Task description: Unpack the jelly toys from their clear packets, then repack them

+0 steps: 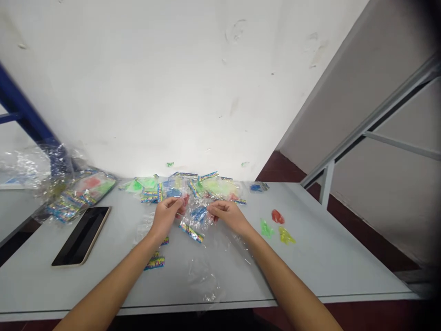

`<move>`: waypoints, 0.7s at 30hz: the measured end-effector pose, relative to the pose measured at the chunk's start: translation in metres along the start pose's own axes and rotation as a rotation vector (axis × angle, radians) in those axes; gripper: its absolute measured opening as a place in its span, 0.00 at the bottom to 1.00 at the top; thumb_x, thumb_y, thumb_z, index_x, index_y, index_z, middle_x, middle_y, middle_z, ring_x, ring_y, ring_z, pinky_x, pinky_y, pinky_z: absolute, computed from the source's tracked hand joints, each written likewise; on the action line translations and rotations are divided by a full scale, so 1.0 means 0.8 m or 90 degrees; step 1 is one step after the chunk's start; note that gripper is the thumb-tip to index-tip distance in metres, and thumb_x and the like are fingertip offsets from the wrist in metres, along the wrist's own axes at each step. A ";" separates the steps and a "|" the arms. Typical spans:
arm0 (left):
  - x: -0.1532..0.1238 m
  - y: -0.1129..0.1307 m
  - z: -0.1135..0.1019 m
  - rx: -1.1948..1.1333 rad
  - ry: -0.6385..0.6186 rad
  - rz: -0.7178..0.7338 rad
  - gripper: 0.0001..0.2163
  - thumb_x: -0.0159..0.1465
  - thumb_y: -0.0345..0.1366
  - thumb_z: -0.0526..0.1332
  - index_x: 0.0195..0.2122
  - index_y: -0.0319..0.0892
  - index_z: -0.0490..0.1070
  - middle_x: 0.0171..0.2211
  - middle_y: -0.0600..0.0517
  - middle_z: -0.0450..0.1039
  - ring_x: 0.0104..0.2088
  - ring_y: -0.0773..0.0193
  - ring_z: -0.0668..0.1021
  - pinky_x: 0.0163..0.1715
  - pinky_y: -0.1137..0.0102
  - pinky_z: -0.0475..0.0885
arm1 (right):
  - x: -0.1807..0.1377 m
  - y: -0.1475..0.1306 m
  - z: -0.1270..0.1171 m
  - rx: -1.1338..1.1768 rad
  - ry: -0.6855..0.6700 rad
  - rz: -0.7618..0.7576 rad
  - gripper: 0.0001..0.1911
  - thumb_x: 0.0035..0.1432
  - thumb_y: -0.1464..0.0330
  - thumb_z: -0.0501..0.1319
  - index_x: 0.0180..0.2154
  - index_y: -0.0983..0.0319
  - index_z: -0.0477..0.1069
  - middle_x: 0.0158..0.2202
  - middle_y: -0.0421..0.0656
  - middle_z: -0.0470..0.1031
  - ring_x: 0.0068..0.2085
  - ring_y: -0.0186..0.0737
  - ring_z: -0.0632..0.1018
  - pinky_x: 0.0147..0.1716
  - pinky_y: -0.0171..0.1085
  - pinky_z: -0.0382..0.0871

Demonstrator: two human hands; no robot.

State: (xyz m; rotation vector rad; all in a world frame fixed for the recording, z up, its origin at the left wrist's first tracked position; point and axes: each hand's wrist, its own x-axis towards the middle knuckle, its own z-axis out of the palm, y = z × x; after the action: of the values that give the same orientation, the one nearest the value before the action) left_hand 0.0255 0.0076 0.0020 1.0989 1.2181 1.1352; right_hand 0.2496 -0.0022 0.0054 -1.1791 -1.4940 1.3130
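Packet (199,214), label (192,232) unreadable, is pinched by left hand (167,214) and right hand (228,215).

Left forearm (120,275) and right forearm (284,271), bare, are extended from the bottom edge; left hand (167,214) and right hand (230,215) are held pinched just below centre.

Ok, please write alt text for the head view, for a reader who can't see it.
A person's left hand and right hand pinch crinkled clear plastic with a blue piece over a pale grey table. Behind lie clear plastic packets with multicoloured strips; a black-screened rectangular phone lies left, and loose red, green and yellow translucent pieces lie right.
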 end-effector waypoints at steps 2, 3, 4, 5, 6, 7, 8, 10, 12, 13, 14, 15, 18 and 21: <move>0.000 0.001 -0.002 0.000 0.038 0.029 0.17 0.56 0.51 0.65 0.32 0.39 0.73 0.26 0.50 0.75 0.27 0.64 0.75 0.27 0.71 0.67 | 0.003 -0.002 -0.009 0.033 0.042 0.015 0.18 0.52 0.53 0.67 0.29 0.63 0.77 0.28 0.42 0.78 0.25 0.34 0.74 0.29 0.36 0.69; -0.002 0.003 -0.002 0.002 0.046 0.043 0.17 0.56 0.50 0.65 0.32 0.40 0.73 0.26 0.51 0.75 0.26 0.65 0.74 0.26 0.71 0.66 | 0.004 -0.003 -0.014 0.055 0.069 0.024 0.18 0.52 0.53 0.67 0.30 0.63 0.77 0.28 0.42 0.78 0.26 0.33 0.74 0.29 0.35 0.69; -0.003 0.004 -0.002 0.003 0.048 0.051 0.16 0.57 0.50 0.65 0.32 0.40 0.73 0.26 0.51 0.74 0.26 0.65 0.74 0.25 0.72 0.65 | 0.005 -0.004 -0.019 0.081 0.095 0.030 0.18 0.52 0.54 0.68 0.30 0.63 0.77 0.29 0.43 0.78 0.26 0.33 0.74 0.29 0.35 0.69; -0.005 0.006 -0.001 0.004 0.047 0.056 0.16 0.58 0.50 0.64 0.32 0.40 0.73 0.25 0.51 0.74 0.25 0.66 0.73 0.24 0.72 0.65 | 0.006 -0.004 -0.024 0.110 0.117 0.033 0.17 0.51 0.54 0.68 0.31 0.63 0.78 0.30 0.43 0.79 0.27 0.33 0.74 0.28 0.34 0.68; -0.007 0.008 -0.001 0.005 0.046 0.058 0.16 0.58 0.50 0.64 0.33 0.40 0.73 0.25 0.52 0.74 0.25 0.66 0.73 0.23 0.72 0.64 | 0.007 -0.004 -0.029 0.137 0.132 0.035 0.17 0.51 0.55 0.68 0.32 0.63 0.78 0.32 0.43 0.79 0.27 0.33 0.74 0.28 0.34 0.68; -0.008 0.010 0.000 0.009 0.048 0.058 0.16 0.59 0.50 0.64 0.33 0.41 0.73 0.25 0.52 0.74 0.24 0.66 0.73 0.23 0.72 0.64 | 0.008 -0.004 -0.034 0.160 0.142 0.036 0.17 0.51 0.55 0.69 0.33 0.63 0.78 0.33 0.44 0.79 0.28 0.32 0.74 0.27 0.33 0.67; -0.009 0.012 0.000 0.015 0.051 0.058 0.15 0.59 0.49 0.63 0.33 0.41 0.73 0.25 0.52 0.74 0.24 0.66 0.73 0.23 0.72 0.64 | 0.009 -0.002 -0.038 0.176 0.148 0.038 0.17 0.50 0.56 0.69 0.34 0.64 0.78 0.33 0.44 0.79 0.28 0.32 0.75 0.27 0.33 0.67; -0.010 0.013 0.000 0.030 0.060 0.063 0.15 0.60 0.49 0.63 0.34 0.41 0.73 0.25 0.52 0.74 0.25 0.67 0.73 0.23 0.72 0.64 | 0.011 0.002 -0.043 0.197 0.161 0.044 0.17 0.50 0.57 0.70 0.34 0.64 0.78 0.35 0.44 0.80 0.29 0.33 0.75 0.29 0.33 0.69; -0.011 0.014 0.000 0.047 0.069 0.076 0.14 0.60 0.48 0.63 0.34 0.41 0.73 0.25 0.52 0.74 0.25 0.67 0.73 0.24 0.72 0.65 | 0.013 0.007 -0.044 0.210 0.183 0.052 0.17 0.48 0.58 0.71 0.35 0.64 0.77 0.34 0.44 0.80 0.31 0.35 0.77 0.33 0.35 0.72; -0.011 0.014 -0.001 0.055 0.074 0.085 0.14 0.60 0.48 0.63 0.33 0.41 0.73 0.25 0.52 0.74 0.25 0.67 0.73 0.24 0.72 0.65 | 0.014 0.009 -0.043 0.215 0.195 0.056 0.18 0.47 0.58 0.71 0.36 0.64 0.77 0.34 0.44 0.81 0.32 0.36 0.78 0.35 0.36 0.73; -0.012 0.014 -0.001 0.061 0.080 0.097 0.14 0.60 0.48 0.63 0.33 0.41 0.73 0.25 0.52 0.74 0.25 0.66 0.73 0.24 0.72 0.65 | 0.015 0.011 -0.042 0.219 0.206 0.060 0.18 0.46 0.59 0.72 0.37 0.63 0.77 0.34 0.44 0.81 0.33 0.37 0.79 0.37 0.37 0.74; -0.012 0.014 -0.002 0.066 0.083 0.112 0.14 0.60 0.48 0.63 0.33 0.41 0.73 0.24 0.53 0.74 0.24 0.66 0.73 0.24 0.72 0.66 | 0.016 0.012 -0.041 0.219 0.216 0.063 0.19 0.45 0.60 0.72 0.37 0.63 0.77 0.34 0.44 0.81 0.33 0.38 0.79 0.38 0.38 0.74; -0.010 0.015 -0.006 0.100 0.092 0.169 0.12 0.60 0.46 0.62 0.33 0.41 0.72 0.24 0.53 0.74 0.24 0.66 0.73 0.26 0.72 0.68 | 0.017 0.015 -0.038 0.203 0.248 0.064 0.17 0.44 0.62 0.72 0.36 0.63 0.76 0.33 0.44 0.81 0.32 0.39 0.80 0.36 0.38 0.75; -0.003 0.014 -0.016 0.189 0.141 0.227 0.11 0.61 0.44 0.61 0.32 0.41 0.73 0.23 0.54 0.73 0.23 0.67 0.73 0.26 0.73 0.66 | 0.017 0.018 -0.034 0.187 0.296 0.034 0.14 0.45 0.64 0.70 0.34 0.63 0.75 0.31 0.43 0.81 0.30 0.38 0.80 0.35 0.38 0.76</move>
State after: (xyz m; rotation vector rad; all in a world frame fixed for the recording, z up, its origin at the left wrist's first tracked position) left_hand 0.0123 0.0064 0.0131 1.4886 1.4324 1.4041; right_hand 0.2746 0.0177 -0.0053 -1.2303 -0.9091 1.1451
